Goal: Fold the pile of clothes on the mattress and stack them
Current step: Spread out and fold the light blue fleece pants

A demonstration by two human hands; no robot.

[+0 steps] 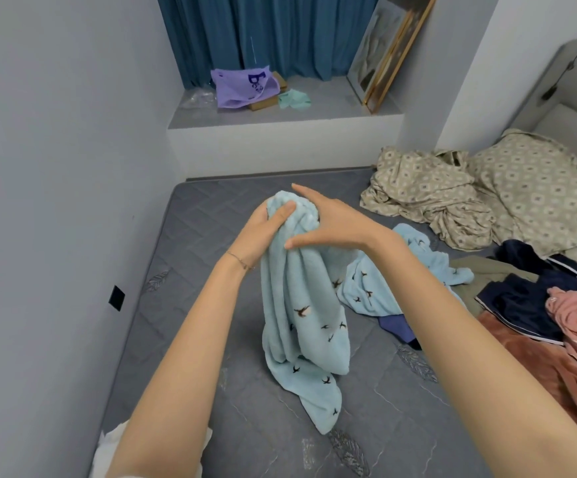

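Blue fleece garment [300, 305] hangs bunched over mattress [190, 236], lower end trailing on it; L hand [267, 232] clenches its top, R hand [328, 219] flat-fingered vs. bunch; soft, light, floppy, prob. best regripped at corners.

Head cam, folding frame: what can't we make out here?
All head view.
Light blue bird-print cloth: garment type unclear, bunched in the grip of the left hand.
Right hand: palm side faces away, so whether it grips is hidden.
Clothes pile: cut off by the right edge.
White item: behind the left forearm, cut by the bottom edge.
Purple bag lettering: too small.
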